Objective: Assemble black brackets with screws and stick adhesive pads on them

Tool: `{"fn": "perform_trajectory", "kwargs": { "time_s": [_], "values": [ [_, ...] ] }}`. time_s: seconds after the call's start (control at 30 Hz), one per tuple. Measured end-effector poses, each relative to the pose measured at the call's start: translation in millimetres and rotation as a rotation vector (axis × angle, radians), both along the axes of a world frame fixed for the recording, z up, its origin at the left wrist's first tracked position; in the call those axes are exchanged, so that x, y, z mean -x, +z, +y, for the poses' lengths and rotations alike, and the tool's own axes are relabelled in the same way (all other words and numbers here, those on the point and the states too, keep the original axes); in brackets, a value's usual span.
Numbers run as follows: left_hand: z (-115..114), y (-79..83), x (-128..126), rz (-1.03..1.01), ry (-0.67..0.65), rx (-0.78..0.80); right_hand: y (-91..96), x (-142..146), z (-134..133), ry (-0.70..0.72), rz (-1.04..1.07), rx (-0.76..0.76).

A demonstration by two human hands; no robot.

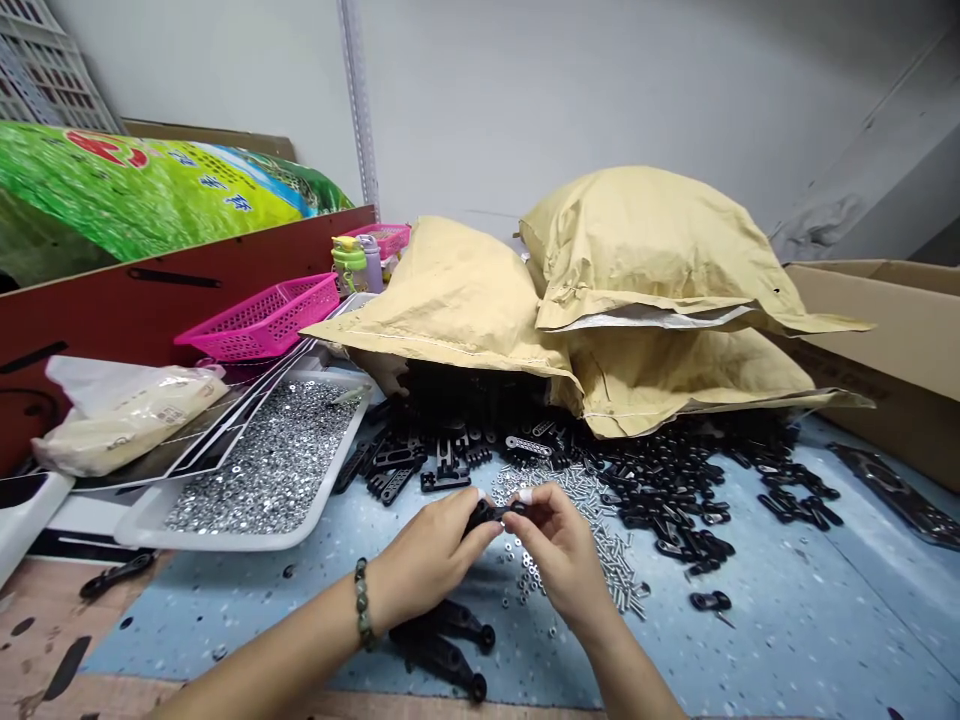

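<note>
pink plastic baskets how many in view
2. One pink plastic basket sits by the red board; the other is farther back, behind the green-capped bottle. More could be hidden behind the paper sacks.

left hand [427,555] and right hand [559,550] pinch a small black plastic part [487,515]
the fingers [521,498] meet on it above a blue surface [757,610]; silver screws [600,545] and loose nuts [529,572] lie just right of the fingers, more black plastic parts [675,510] spread beyond them, a white tray [225,537] heaped with nuts sits to their left, and kraft paper sacks [645,290] pile up far beyond.
</note>
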State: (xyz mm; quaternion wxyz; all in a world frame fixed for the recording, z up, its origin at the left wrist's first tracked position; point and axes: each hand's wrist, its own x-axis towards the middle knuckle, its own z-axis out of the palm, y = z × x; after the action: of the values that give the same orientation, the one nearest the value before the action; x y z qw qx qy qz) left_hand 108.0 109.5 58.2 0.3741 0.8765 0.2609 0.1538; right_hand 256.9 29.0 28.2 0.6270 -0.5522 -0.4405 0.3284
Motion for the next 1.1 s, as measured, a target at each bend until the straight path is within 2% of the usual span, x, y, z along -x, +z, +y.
{"fn": "perform_trajectory", "kwargs": {
  "time_s": [0.13,0.2,0.27,0.4,0.47,0.57,0.7,0.83,0.9,1.03,1.1],
  "values": [
    [1.6,-5.5,-1.2,0.023,-0.031,-0.125,7.5,-0.7,-0.6,0.074,0.050,0.028],
    [5.0,-5.5,1.0,0.042,-0.079,-0.180,6.5,-4.1,-1.1,0.121,-0.023,0.058],
    [11.1,-3.9,4.9,0.051,-0.081,-0.209,1.4,-8.9,-1.4,0.139,-0.254,0.103],
    [27.3,-2.5,13.1,0.068,0.090,-0.156,-16.6,-10.7,1.6,0.061,-0.919,0.210],
    [33.7,-5.1,15.0,0.064,0.128,-0.124,-24.4,-6.7,4.4,0.065,-1.047,0.250],
    [38.7,-13.1,12.8,0.044,0.088,-0.096,-29.3,-3.9,3.8,0.032,-0.999,0.234],
    [38.9,-27.6,1.6,0.019,-0.130,-0.091,-28.6,-12.0,-12.1,-0.100,-0.827,0.165],
    [36.0,-38.6,-6.4,0.030,-0.335,-0.104,-33.6,-14.9,-27.2,0.032,-0.897,0.094],
    [36.5,-40.8,-5.4,0.044,-0.377,-0.111,-38.3,-12.0,-28.0,0.046,-0.920,0.069],
    [43.7,-40.4,0.9,0.080,-0.379,-0.109,-44.0,-2.3,-23.3,0.005,-0.925,0.055],
    [46.9,-38.4,5.0,0.095,-0.378,-0.102,-42.5,0.5,-21.6,0.048,-0.927,0.057]
  ]
}}
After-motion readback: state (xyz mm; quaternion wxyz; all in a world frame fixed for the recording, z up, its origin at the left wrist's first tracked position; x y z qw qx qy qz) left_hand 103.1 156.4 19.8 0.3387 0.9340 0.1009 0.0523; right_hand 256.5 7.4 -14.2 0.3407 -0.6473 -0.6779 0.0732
